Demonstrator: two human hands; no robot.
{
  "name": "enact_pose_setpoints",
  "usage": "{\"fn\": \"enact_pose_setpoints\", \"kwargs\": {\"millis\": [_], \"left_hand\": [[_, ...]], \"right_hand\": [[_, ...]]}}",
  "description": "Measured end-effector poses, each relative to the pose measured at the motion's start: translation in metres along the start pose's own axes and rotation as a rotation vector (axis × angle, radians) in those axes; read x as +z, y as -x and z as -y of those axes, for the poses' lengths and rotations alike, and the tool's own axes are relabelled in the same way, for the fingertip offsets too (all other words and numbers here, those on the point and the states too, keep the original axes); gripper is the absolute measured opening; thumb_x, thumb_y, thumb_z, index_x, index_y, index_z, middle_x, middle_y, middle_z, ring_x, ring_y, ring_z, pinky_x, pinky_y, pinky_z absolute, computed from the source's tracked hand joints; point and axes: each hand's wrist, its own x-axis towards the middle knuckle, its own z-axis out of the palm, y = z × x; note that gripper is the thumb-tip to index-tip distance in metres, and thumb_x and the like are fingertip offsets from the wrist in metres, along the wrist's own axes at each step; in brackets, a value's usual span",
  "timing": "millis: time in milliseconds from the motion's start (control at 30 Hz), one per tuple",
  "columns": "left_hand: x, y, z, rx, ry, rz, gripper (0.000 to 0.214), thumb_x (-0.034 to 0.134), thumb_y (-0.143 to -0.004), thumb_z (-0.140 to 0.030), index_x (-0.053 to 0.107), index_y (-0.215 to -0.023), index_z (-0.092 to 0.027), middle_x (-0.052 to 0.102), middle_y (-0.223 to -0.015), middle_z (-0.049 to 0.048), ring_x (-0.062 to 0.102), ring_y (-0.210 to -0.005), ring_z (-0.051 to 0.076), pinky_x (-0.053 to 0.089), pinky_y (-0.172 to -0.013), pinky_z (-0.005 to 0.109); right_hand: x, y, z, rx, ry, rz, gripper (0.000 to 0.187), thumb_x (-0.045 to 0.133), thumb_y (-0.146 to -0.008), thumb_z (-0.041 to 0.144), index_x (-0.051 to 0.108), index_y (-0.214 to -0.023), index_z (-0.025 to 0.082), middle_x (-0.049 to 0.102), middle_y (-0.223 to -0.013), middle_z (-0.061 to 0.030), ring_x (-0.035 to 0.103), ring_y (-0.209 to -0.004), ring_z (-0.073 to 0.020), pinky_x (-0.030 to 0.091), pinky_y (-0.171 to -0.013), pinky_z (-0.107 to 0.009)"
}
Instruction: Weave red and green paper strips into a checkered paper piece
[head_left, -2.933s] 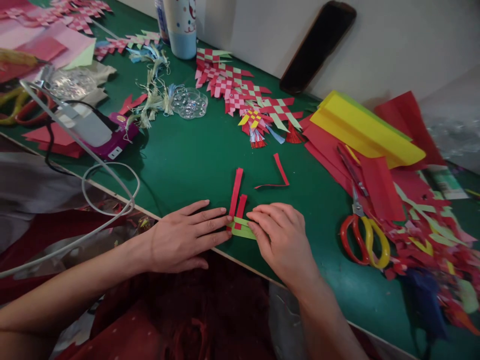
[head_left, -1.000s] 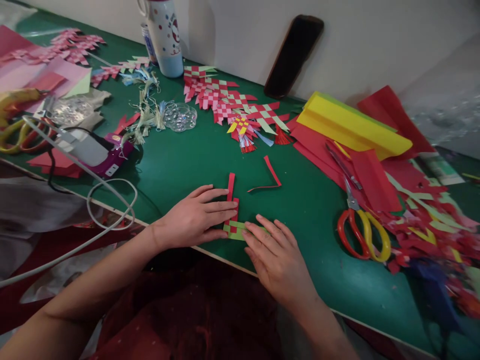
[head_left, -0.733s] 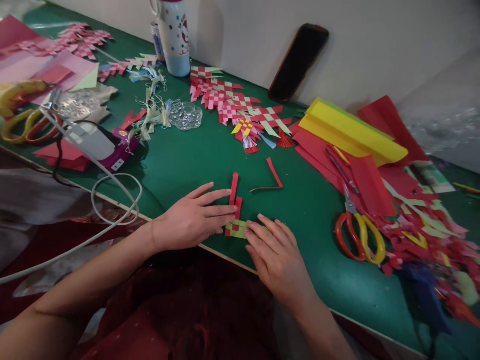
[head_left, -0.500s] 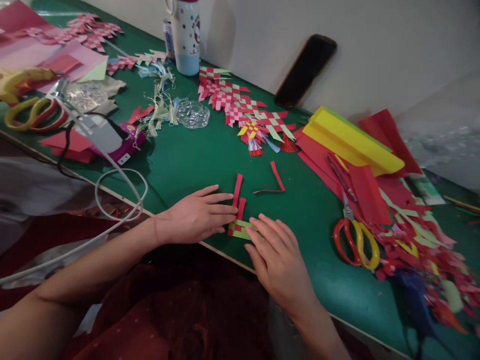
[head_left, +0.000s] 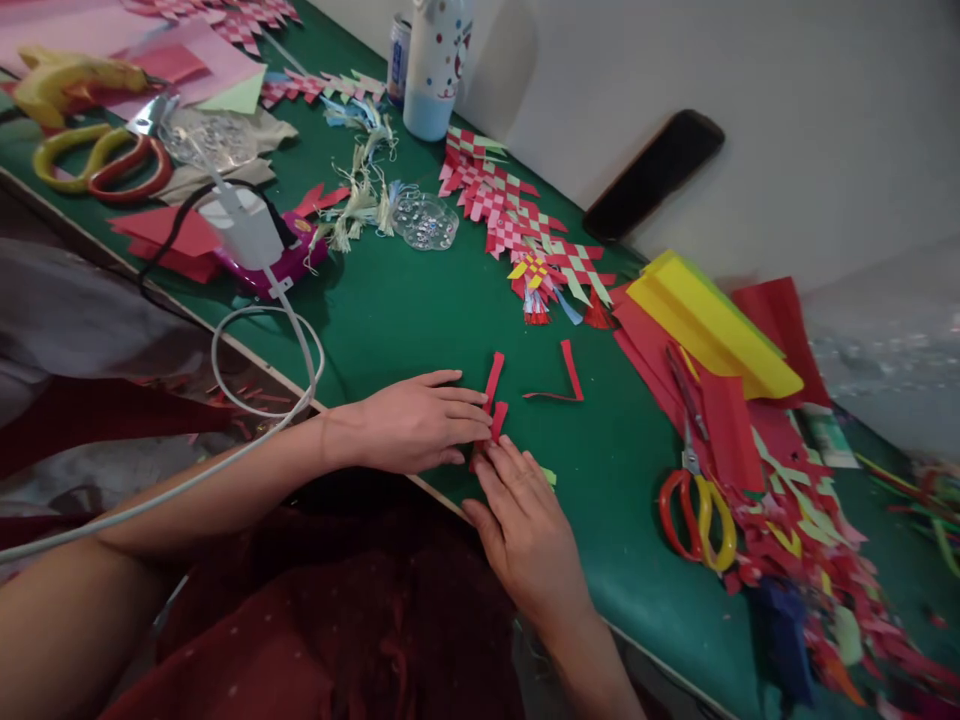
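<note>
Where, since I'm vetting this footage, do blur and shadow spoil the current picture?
Head view: a soft shadow falls on the wall beside the spotted bottle; head view: the lower-right paper scraps look smeared, though left hand and right hand are fairly clear; head view: the dark red clothing sinks into deep shade.

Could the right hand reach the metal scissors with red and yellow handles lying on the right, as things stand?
Probably yes: only bare green tabletop shows between the right hand and the scissors, though that hand is occupied at the narrow red paper strips.
</note>
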Motion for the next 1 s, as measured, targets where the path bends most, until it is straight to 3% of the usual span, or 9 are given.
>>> {"fn": "enact_pose_setpoints", "kwargs": {"millis": [467,633,767,1000], "left_hand": [[-0.005,-0.001,-0.001,-0.015,0.024,0.052,0.034,0.055,-0.096,-0.03,0.057,-0.129,-0.021,0.056,-0.141,0.0041,0.045,-0.136,0.019,0.012,-0.12,0.039],[-0.006,-0.001,-0.001,-0.016,0.049,0.047,0.034,0.056,-0.095,-0.029,0.057,-0.129,-0.02,0.057,-0.14,0.004,0.045,-0.136,0.02,0.013,-0.12,0.04],[-0.006,-0.001,-0.002,-0.017,0.054,0.036,0.031,0.055,-0.095,-0.027,0.059,-0.125,-0.019,0.058,-0.139,0.0037,0.046,-0.135,0.02,0.014,-0.12,0.04],[-0.002,0.001,0.0,-0.005,0.04,0.014,0.034,0.055,-0.096,-0.031,0.057,-0.128,-0.021,0.057,-0.14,0.004,0.045,-0.136,0.02,0.014,-0.121,0.039]], "right_hand": [[0.0,0.006,-0.009,0.053,-0.141,0.005,0.044,0.056,-0.094,0.023,0.051,-0.136,0.014,0.058,-0.137,-0.0144,0.047,-0.134,-0.0278,0.044,-0.108,-0.052],[-0.005,-0.001,-0.01,0.086,-0.164,-0.07,0.033,0.059,-0.09,0.016,0.063,-0.122,0.016,0.064,-0.125,-0.013,0.049,-0.127,-0.0286,0.047,-0.103,-0.05],[-0.009,-0.01,-0.01,0.101,-0.168,-0.057,0.026,0.06,-0.089,0.015,0.069,-0.113,0.019,0.066,-0.118,-0.0106,0.052,-0.115,-0.0269,0.049,-0.097,-0.048],[-0.01,-0.011,-0.023,0.144,-0.169,-0.082,0.024,0.06,-0.09,0.018,0.069,-0.113,0.017,0.069,-0.11,-0.0103,0.054,-0.104,-0.0253,0.05,-0.091,-0.044]]}}
